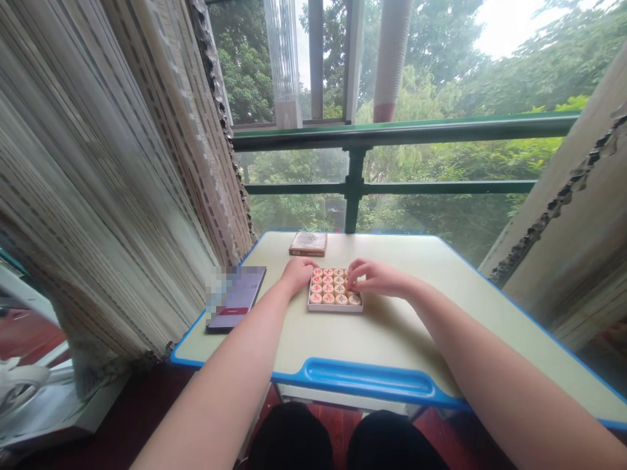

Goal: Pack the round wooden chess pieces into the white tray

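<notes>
A shallow white box (334, 307) filled with several round wooden chess pieces (328, 288) marked in red and dark characters sits mid-table. My left hand (297, 273) rests curled against the box's left edge, steadying it. My right hand (373, 277) lies over the box's right side, its fingertips pinched on a piece in the right-hand column; which piece, the fingers hide.
The box's lid (308, 243) lies behind it near the window. A dark phone (238, 297) rests at the table's left. The pale table (392, 333) has a blue rim and a blue groove (368, 378) at the front. Curtains hang on both sides.
</notes>
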Available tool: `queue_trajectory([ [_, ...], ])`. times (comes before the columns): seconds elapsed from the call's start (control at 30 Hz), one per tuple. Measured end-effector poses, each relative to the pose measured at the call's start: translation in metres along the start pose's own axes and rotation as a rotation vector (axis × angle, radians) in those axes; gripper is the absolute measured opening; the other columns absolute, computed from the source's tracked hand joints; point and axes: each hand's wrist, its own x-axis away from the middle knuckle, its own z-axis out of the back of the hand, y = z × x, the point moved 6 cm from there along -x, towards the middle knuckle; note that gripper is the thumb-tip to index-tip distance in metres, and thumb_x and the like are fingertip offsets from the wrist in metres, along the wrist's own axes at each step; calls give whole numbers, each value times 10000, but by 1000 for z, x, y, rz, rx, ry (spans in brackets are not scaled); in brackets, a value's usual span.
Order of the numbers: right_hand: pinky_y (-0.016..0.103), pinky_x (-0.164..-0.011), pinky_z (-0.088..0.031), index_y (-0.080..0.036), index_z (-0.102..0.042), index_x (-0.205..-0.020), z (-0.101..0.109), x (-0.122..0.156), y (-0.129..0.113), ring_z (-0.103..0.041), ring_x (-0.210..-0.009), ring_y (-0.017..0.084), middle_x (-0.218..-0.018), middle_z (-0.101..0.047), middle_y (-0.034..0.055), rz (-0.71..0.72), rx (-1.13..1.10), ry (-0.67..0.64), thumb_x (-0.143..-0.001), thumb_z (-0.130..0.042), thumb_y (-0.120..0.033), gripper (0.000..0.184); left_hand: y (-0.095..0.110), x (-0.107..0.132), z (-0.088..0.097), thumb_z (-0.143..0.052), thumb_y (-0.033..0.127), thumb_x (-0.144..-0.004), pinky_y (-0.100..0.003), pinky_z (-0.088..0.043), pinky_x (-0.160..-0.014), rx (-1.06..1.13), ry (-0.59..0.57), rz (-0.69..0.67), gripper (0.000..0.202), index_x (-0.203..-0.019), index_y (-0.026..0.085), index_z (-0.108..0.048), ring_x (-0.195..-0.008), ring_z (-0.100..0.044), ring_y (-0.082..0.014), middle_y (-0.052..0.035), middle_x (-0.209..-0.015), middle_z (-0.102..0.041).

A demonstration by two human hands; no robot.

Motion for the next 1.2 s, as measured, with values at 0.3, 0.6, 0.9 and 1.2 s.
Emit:
queue_trajectory([
  [0.3, 337, -850, -446, -225, -712, -743, 1, 1, -3, -578, -885, 199, -984, -564, 53, 14, 64, 19, -667, -621, -203, 120, -1, -1, 0, -467, 120, -638, -247, -454, -678, -31, 7, -15, 259, -739, 156, -703, -741, -601, -156, -38, -762, -695],
  [0.6, 315, -806, -457, -224, -658, -993, 11, 4, 2, -547, -969, 213, -1102, -551, 71, -104, 31, 63, -706, -580, -262, 300, 0, 0, 0, -472, 126, -629, -251, -451, -679, -39, 12, -16, 242, -714, 157, -696, -740, -601, -158, -40, -762, -694],
  [0.9, 404, -1009, -314, -177, -115, -1433, -5, 16, 8, -293, -1277, 327, -1431, -263, 169, -190, 131, -187, -412, -802, -396, 1249, -2, -2, -1, -461, 125, -622, -251, -439, -666, -28, 17, -27, 239, -709, 150, -683, -741, -598, -158, -46, -766, -692],
  [1.2, 413, -1078, -196, -177, 3, -1437, -6, 16, 4, -144, -1335, 311, -1478, -126, 126, -243, 237, -246, -427, -769, -455, 1301, 0, -1, -1, -446, 111, -621, -254, -449, -684, -50, 22, -17, 267, -724, 143, -690, -752, -597, -162, -52, -788, -694],
])
